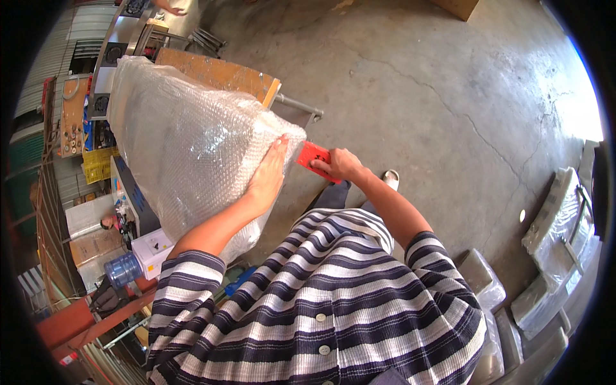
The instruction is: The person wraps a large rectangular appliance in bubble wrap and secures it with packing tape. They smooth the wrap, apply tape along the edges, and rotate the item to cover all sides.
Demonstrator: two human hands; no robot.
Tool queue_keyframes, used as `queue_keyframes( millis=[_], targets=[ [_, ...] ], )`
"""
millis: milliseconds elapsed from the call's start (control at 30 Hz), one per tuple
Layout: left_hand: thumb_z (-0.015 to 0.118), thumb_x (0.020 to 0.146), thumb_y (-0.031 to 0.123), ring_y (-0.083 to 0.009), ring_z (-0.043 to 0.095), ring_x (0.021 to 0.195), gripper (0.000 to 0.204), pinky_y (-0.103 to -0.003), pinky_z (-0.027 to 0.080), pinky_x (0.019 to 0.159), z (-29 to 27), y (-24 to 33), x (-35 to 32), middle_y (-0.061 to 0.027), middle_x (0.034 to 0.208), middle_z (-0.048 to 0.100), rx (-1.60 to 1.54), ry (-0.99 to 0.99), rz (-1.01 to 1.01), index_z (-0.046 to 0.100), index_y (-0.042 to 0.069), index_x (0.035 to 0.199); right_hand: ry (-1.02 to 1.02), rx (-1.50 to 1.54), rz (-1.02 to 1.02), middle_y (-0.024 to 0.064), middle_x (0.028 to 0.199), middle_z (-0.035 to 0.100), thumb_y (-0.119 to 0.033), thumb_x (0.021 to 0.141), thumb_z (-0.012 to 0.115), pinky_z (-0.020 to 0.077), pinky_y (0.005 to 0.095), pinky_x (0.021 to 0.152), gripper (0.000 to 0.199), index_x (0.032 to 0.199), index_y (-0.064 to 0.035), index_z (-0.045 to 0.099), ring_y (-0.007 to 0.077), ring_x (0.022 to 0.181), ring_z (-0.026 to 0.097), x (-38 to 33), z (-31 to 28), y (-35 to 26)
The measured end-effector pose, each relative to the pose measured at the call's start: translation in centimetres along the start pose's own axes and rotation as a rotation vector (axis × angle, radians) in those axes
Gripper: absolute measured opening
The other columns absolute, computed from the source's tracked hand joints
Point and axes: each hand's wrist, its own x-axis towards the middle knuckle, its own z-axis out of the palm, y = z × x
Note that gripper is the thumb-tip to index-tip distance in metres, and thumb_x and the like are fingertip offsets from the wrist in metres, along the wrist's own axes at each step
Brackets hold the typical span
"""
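A large bundle covered in clear bubble wrap (186, 128) lies in front of me to the left, over a wooden board. What is inside the wrap cannot be made out. My left hand (268, 176) rests flat on its near right part, fingers stretched out toward the corner. Just right of that corner, my right hand (344, 165) grips a flat red label (312, 156) with dark print, thumb on top. The label's left end reaches the edge of the wrap; whether it is stuck there I cannot tell.
Under the wrap, the worn wooden board (218, 72) has a metal bar (298, 106) jutting out. A blue water bottle (122, 269) and a white box (153, 250) stand at left. Plastic-wrapped pieces (558, 224) lie at right. Another person's hand (172, 9) shows at top left.
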Motion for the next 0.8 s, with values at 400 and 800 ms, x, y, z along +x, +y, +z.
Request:
queue_keyframes(
  millis=[400, 800],
  targets=[
    [0.032, 0.106, 0.054, -0.0344, 0.008, 0.159, 0.081, -0.052, -0.003, 0.128, 2.2, 5.2, 4.6, -0.0174, 0.172, 0.015, 0.087, -0.045, 0.032, 0.021, -0.005, 0.161, -0.172, -0.542, 0.128, 0.0188, 0.112, 0.075, -0.043, 0.083, 0.074, 0.0599, 0.0447, 0.084, 0.042, 0.104, -0.0075, 0.079, 0.0325, 0.104, 0.074, -5.4, -0.2, 6.5],
    [0.056, 0.100, 0.044, -0.0407, 0.025, 0.154, 0.067, -0.051, 0.021, 0.128, -0.2, 12.2, 2.8, -0.0285, 0.161, 0.033, -1.468, 0.583, -0.427, 0.048, 0.001, 0.150, 0.071, -0.013, 0.434, 0.0246, 0.086, 0.074, -0.064, 0.085, 0.072, 0.0569, 0.0453, 0.076, 0.068, 0.094, 0.0038, 0.077, 0.0359, 0.085, 0.075, -17.3, 7.6, 15.4]
  ],
)
